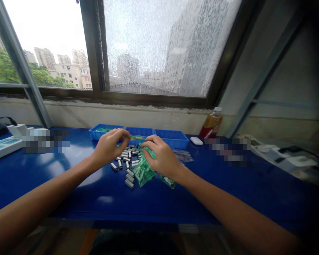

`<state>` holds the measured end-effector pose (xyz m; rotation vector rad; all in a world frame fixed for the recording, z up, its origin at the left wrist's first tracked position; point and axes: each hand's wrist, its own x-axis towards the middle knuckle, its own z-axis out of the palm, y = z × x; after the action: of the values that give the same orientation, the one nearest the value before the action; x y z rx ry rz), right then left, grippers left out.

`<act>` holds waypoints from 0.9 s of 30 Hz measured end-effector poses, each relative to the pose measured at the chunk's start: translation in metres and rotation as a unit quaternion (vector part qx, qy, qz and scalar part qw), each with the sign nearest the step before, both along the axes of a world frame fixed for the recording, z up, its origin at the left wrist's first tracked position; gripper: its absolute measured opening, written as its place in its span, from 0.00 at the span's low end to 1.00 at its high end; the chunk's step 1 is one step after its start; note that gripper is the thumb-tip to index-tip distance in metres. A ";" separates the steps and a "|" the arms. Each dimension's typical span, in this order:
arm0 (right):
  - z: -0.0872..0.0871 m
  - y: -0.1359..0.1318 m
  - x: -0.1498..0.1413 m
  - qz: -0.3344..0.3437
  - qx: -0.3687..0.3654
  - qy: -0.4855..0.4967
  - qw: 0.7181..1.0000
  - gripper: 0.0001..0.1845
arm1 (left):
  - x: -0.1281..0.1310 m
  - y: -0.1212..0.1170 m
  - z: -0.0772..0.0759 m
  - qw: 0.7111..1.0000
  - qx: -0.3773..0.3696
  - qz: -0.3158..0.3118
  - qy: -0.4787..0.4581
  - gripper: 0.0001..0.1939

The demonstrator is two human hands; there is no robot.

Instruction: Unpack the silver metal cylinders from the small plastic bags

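Note:
My left hand [111,146] is closed in a pinch on one end of a small green plastic bag [136,137], held just above the table. My right hand [161,156] has its fingers curled at the bag's other end, thumb close to the forefinger. Below the hands lies a heap of green plastic bags [145,171], some with metal pieces showing through. Several short silvery metal pieces [129,178] are scattered on the table left of the heap. Another filled bag [168,181] lies under my right wrist.
Behind my hands stand three joined blue trays, the left tray [91,134] holding green bags and the right tray [175,143] beside clear bags [184,155]. A white case [196,141], a drink bottle [212,124] and power strips [5,147] stand on the blue table [101,209].

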<state>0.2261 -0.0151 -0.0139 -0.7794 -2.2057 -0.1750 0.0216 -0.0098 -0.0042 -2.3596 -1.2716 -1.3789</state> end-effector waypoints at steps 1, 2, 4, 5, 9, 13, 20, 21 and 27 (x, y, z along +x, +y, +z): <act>0.000 0.000 0.000 -0.002 -0.005 0.008 1.000 0.08 | -0.006 0.005 0.002 0.998 0.047 0.027 0.022 0.04; 0.000 0.001 0.000 -0.005 -0.010 0.014 1.000 0.08 | -0.014 0.011 0.004 0.994 0.086 0.056 0.026 0.05; -0.001 0.004 0.001 -0.016 -0.018 0.018 1.000 0.08 | -0.030 0.026 0.008 0.982 0.136 0.126 0.042 0.06; -0.001 0.007 0.003 -0.025 -0.022 0.013 0.999 0.09 | -0.039 0.034 0.009 0.975 0.144 0.160 0.055 0.06; -0.003 0.025 0.014 -0.086 -0.042 -0.038 0.995 0.11 | -0.064 0.062 -0.005 0.961 0.103 0.213 0.140 0.14; -0.007 0.045 0.029 -0.159 -0.074 -0.077 0.982 0.12 | -0.059 0.065 -0.024 0.970 0.040 0.186 0.151 0.21; -0.002 0.047 0.041 -0.168 -0.128 -0.177 0.961 0.16 | 0.003 0.006 -0.014 0.976 -0.031 -0.062 0.209 0.13; 0.002 0.045 0.044 -0.164 -0.143 -0.198 0.956 0.16 | 0.011 -0.004 -0.012 0.970 -0.038 -0.089 0.221 0.14; 0.018 0.045 0.065 -0.149 -0.231 -0.262 0.925 0.16 | 0.026 -0.028 -0.006 0.949 -0.058 -0.165 0.262 0.16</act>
<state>0.2906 0.0294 0.0045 -1.4724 -2.6610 -0.0043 0.0474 -0.0377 -0.0106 -2.8451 -0.8537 -0.6540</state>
